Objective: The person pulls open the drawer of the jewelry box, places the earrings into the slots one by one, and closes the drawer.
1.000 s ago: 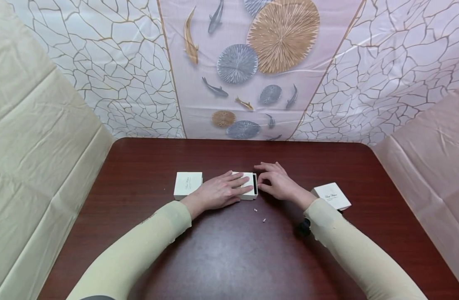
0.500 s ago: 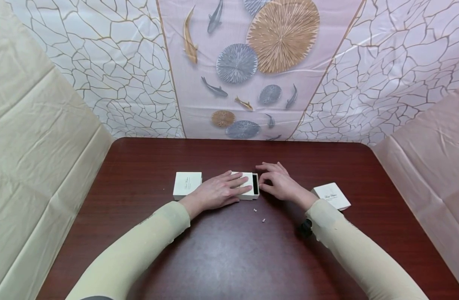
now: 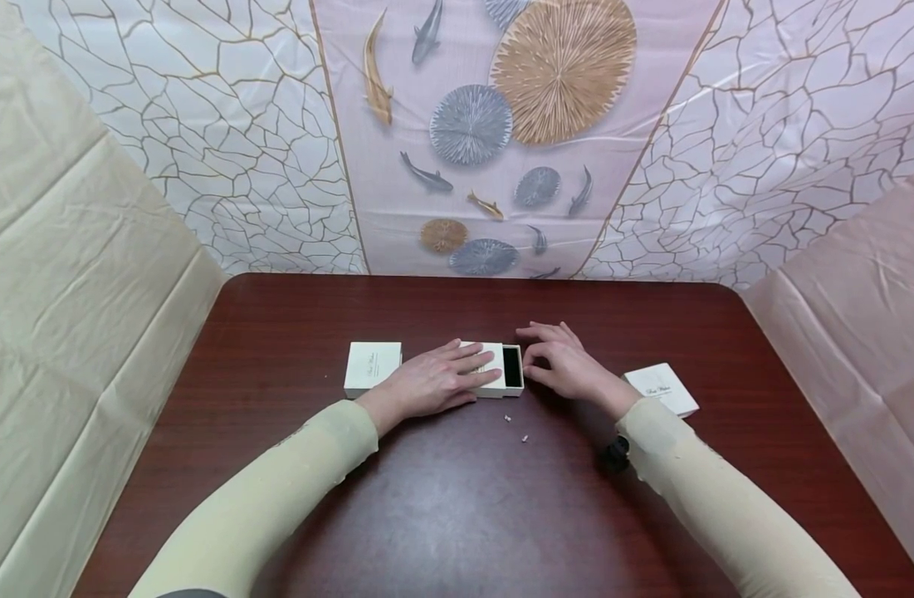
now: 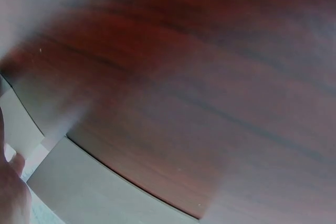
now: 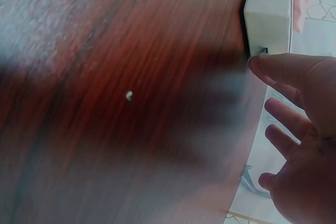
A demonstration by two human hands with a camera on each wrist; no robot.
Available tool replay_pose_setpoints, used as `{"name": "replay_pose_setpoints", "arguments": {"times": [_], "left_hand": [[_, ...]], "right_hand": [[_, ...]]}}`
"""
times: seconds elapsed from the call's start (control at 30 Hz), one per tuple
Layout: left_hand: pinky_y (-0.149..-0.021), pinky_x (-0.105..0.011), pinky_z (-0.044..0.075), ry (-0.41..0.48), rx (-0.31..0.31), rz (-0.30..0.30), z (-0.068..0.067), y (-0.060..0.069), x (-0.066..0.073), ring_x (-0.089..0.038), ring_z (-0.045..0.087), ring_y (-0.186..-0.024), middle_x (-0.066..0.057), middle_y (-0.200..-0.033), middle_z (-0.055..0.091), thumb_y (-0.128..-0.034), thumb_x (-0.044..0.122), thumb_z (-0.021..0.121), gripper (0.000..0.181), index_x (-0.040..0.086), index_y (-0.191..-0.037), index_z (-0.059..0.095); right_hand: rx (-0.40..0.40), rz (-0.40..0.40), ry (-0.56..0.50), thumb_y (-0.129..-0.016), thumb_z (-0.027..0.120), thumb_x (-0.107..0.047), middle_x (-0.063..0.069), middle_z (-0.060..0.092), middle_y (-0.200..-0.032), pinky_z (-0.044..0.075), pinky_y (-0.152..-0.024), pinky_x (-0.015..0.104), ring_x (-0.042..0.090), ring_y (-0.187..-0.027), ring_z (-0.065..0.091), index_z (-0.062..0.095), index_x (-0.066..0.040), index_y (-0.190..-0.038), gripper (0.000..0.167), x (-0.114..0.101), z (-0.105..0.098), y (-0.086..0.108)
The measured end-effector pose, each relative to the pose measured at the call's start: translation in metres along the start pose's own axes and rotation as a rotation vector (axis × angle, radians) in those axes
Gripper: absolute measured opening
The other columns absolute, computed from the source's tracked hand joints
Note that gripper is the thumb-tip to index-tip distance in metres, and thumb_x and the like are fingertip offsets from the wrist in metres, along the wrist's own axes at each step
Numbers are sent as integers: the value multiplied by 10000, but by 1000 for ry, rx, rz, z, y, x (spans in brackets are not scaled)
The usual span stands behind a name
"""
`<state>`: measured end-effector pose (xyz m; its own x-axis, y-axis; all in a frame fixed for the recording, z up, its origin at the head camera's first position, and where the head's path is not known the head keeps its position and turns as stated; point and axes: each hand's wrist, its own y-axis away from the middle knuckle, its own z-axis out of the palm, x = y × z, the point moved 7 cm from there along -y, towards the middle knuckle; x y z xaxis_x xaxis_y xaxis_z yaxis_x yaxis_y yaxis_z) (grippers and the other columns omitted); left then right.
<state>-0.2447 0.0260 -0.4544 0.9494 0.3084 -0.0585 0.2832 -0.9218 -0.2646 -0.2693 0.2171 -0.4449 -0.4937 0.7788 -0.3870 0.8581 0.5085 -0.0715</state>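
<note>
My left hand lies over a small white sliding box, its straight fingers across the sleeve. The box's drawer sticks out to the right and shows a black inside. At its right end my right hand pinches with thumb and forefinger. In the right wrist view, a bit of dark pull ribbon shows beside the thumb on the drawer. The other right fingers are held apart from the box. My left palm hides part of the sleeve.
A closed white box stands left of my left hand. Another white box sits askew by my right forearm. Two tiny white pieces lie in front of the middle box on the dark red table. Patterned cloth hangs behind.
My right hand has moved slightly right, and the drawer has slid farther out of its sleeve, showing more of the black inside. My left hand stays on the sleeve.
</note>
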Motion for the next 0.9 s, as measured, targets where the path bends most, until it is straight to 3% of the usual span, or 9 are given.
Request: {"name": "replay_pose_setpoints", "arguments": {"times": [0.9], "left_hand": [[-1205, -514, 428, 13, -20, -10, -1, -1, -1, -311, 496, -1499, -133, -1579, 562, -1049, 313, 709, 519, 173, -1538, 606]], "right_hand": [[17, 11, 11, -927, 756, -62, 238, 600, -1485, 176, -1185, 812, 510, -1488, 412, 693, -179, -781, 197, 7, -7, 9]]}}
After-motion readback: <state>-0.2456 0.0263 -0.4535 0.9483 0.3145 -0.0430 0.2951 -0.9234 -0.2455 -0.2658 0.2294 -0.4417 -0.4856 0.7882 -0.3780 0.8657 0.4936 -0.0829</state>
